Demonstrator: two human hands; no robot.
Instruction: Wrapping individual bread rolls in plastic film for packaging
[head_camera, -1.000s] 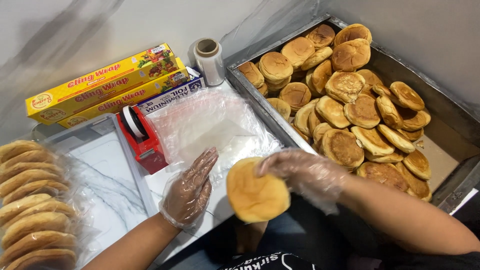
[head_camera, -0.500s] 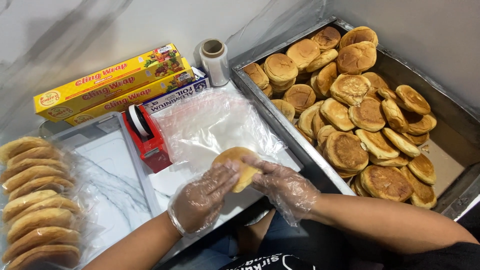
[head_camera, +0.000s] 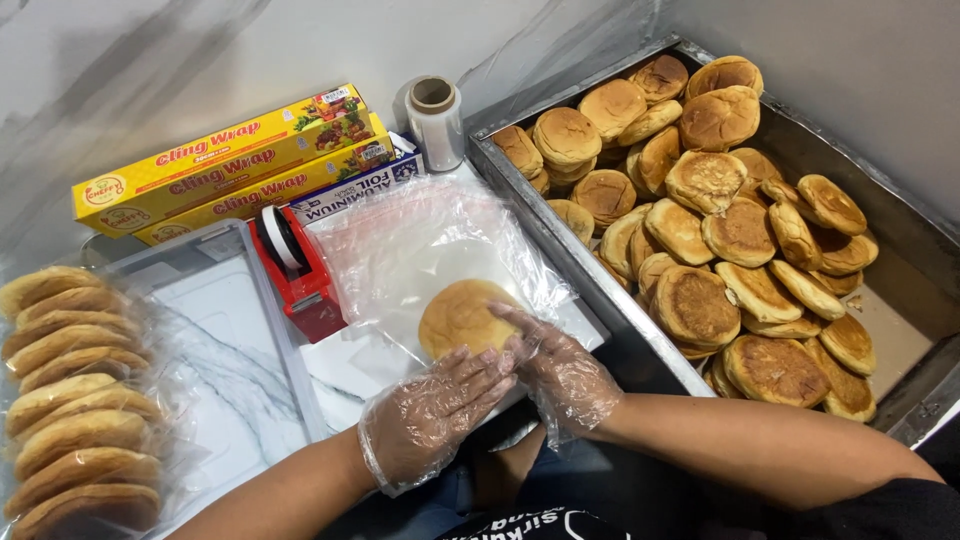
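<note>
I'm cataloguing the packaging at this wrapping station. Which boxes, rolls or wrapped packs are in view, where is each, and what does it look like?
Two long yellow boxes, stacked against the back wall, red lettering.
Blue and white box, just in front of them, long and flat.
Clear film roll, upright beside the boxes, cardboard core.
Red tape dispenser, left of the plastic sheets.
Clear bagged buns, far left, stacked in rows.

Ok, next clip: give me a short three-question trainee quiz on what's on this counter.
1. True or false: both hands wear clear plastic gloves.
2. What do the left hand and right hand touch? A) a round bun B) the tape dispenser C) the film roll
3. Where do the loose, unbagged buns lie?

Key:
1. True.
2. A: the bun on the clear plastic sheet.
3. In the metal tray, on the person's right; the bagged buns lie on the left.
</note>
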